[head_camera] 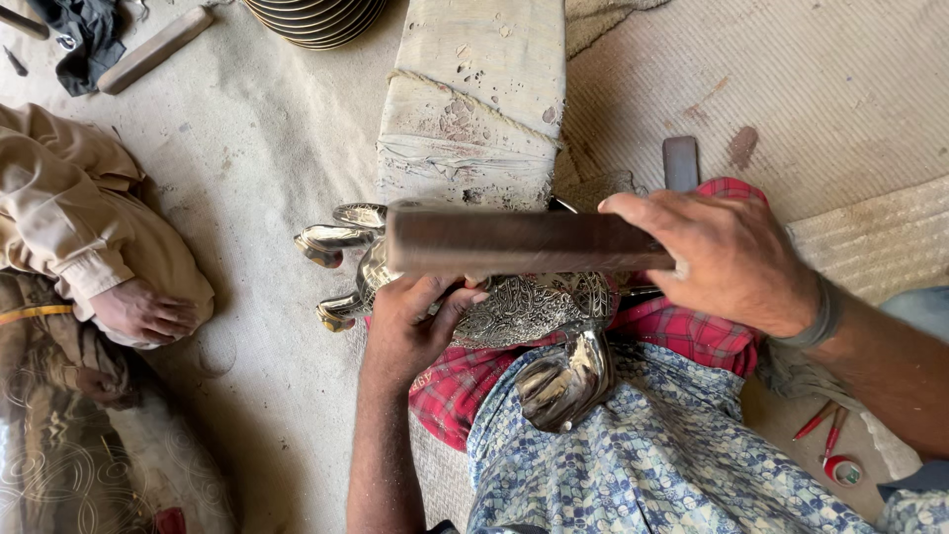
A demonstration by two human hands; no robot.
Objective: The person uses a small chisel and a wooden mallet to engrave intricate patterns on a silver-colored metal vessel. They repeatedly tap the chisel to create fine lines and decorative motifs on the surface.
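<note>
The right hand (733, 259) is gripping a wooden bar (519, 242) by its right end, long axis running left-right just above the engraved metal piece (524, 309), which the nearer left hand (413, 321) is clasping on the lap.

Floor-level metalworking workshop. Dusty sand-coloured floor (267, 178), workers seated on it. Cloth-wrapped block (474, 99) roped as a work rest. Embossed silver-coloured metal piece (524, 307) worked in the lap over a red checked cloth (682, 331). Stack of metal plates (316, 20), wooden bar (153, 49), red-handled pliers (820, 423) lying about.
</note>
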